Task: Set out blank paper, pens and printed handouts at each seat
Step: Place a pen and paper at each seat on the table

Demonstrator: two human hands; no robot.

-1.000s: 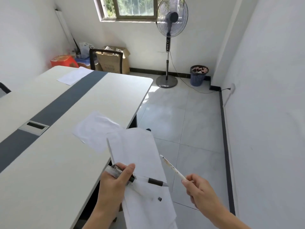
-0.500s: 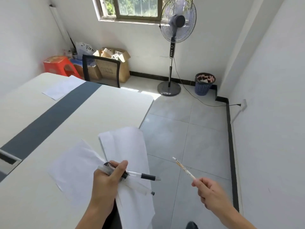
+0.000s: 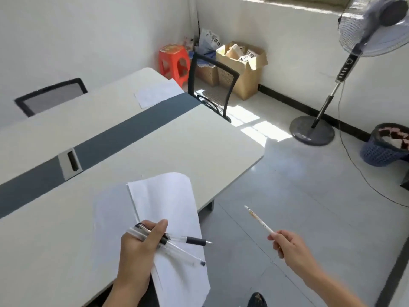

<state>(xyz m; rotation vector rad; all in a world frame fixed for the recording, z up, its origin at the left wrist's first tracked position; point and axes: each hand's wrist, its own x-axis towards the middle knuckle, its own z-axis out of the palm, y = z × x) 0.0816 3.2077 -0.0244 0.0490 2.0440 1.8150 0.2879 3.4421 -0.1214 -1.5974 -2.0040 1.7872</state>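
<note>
Now the long off-white table with a dark grey strip down its middle (image 3: pixel 168 151) fills much more of my view than half a second ago, because my head has swung left and down. That turn brought in a black mesh chair (image 3: pixel 51 97) at the table's far long side, which was out of sight before, and the grey cable hatch (image 3: pixel 69 161) in the strip now shows whole. The pedestal fan (image 3: pixel 363 38) has slid to the top right, beyond the table's far end. A second black mesh chair (image 3: pixel 212 85) stands at that same end, with an open cardboard box (image 3: pixel 243 69) and an orange plastic stool (image 3: pixel 174 60) behind it.

One blank white sheet (image 3: pixel 157 94) lies on the table's far half, as before. Another white sheet (image 3: pixel 110 218) lies flat near the table's near edge, now partly under the white sheets (image 3: pixel 170 202) I carry.

My left hand (image 3: pixel 139 249) is over the table's near edge. It is still clenched round those sheets, and it clamps two clear pens with black grips (image 3: pixel 195 241) across them. My right hand (image 3: pixel 290 247) stays off the table's edge, over the floor tiles, pinching the end of a slim white pen (image 3: pixel 259 221). Its tip points up and away.
</note>
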